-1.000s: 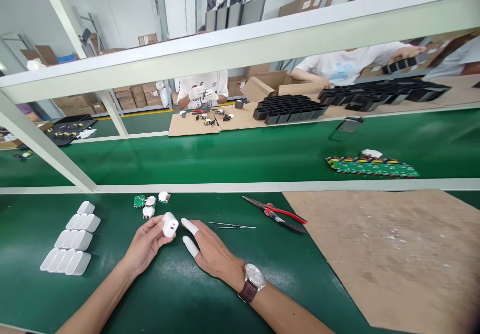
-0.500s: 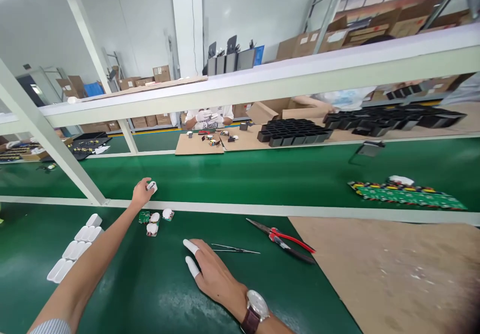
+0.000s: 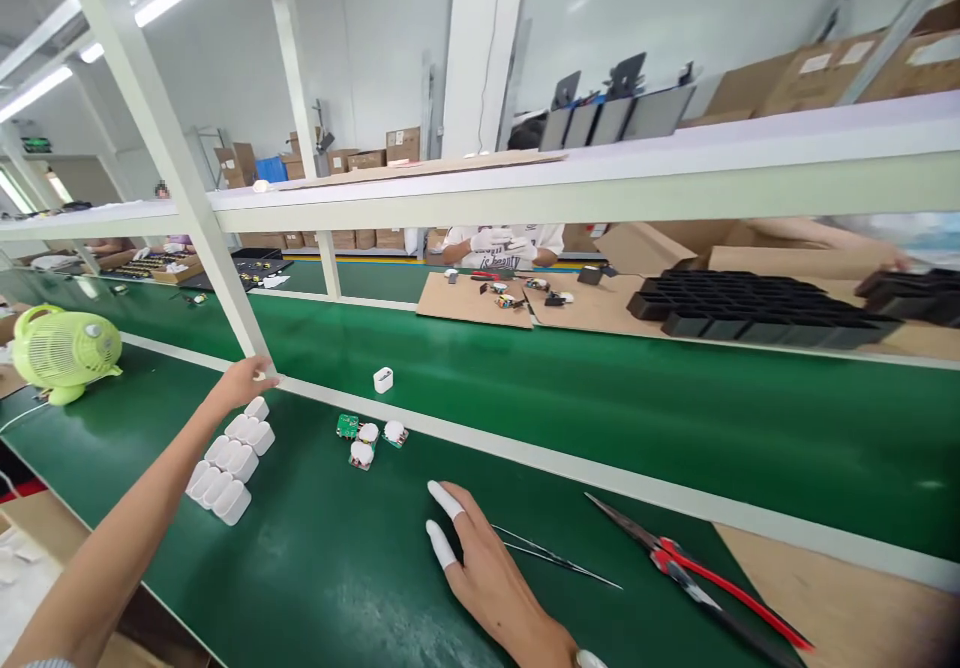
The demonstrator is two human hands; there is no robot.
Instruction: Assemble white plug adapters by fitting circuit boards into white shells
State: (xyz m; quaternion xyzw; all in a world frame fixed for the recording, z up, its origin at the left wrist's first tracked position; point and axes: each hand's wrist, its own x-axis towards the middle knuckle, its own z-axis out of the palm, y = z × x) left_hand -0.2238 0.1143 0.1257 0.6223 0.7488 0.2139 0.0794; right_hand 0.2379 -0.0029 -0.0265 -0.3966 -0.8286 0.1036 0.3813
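Observation:
My left hand [image 3: 244, 381] reaches out to the left, just above the rows of white charger shells [image 3: 229, 460], and holds nothing I can see; its fingers are loosely curled. A white charger [image 3: 383, 380] stands alone on the green conveyor belt beyond the white rail. My right hand [image 3: 491, 573] lies flat and open on the green mat, white cots on two fingertips, next to thin tweezers [image 3: 555, 555]. Small circuit boards and white charger parts [image 3: 370, 436] lie between the two hands.
Red-handled cutters [image 3: 697, 573] lie right of the tweezers, beside a brown board [image 3: 847, 608]. A lime-green fan [image 3: 64, 351] stands at far left. A white frame post [image 3: 172, 168] rises near my left hand. Across the belt, a gloved person [image 3: 501, 242] works by black trays [image 3: 750, 303].
My left hand carried the white charger to the belt, let it go there, then swung left to the white shells. The view has turned left. My right hand stayed flat.

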